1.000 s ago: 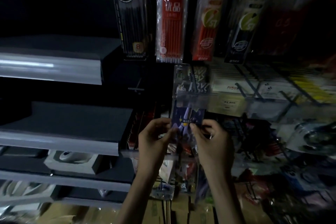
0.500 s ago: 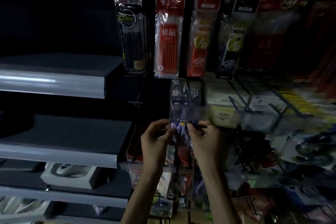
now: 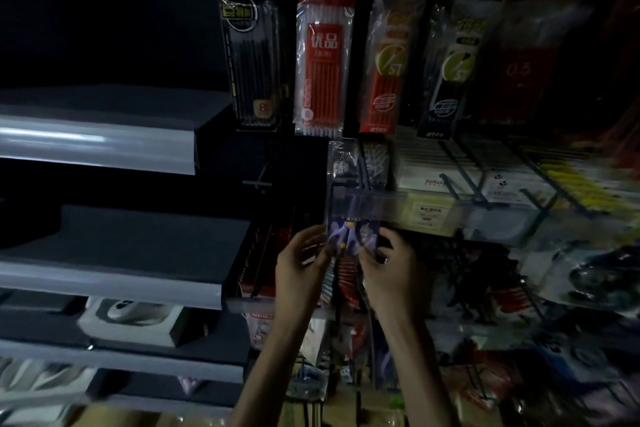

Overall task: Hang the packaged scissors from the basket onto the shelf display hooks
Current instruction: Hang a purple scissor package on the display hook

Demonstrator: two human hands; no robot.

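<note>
dim light and blur make the packaged scissors point(image 3: 349, 236) hard to read: only a purple and yellow part shows, the top lies behind a clear price strip point(image 3: 381, 204), and whether it sits on the wire hook point(image 3: 363, 173) cannot be told. the left hand point(image 3: 298, 263) and right hand point(image 3: 388, 267) each pinch a lower side edge with curled fingers. refill packs point(image 3: 322, 55) hang above, and grey shelves point(image 3: 104, 146) stand to the left.
</note>
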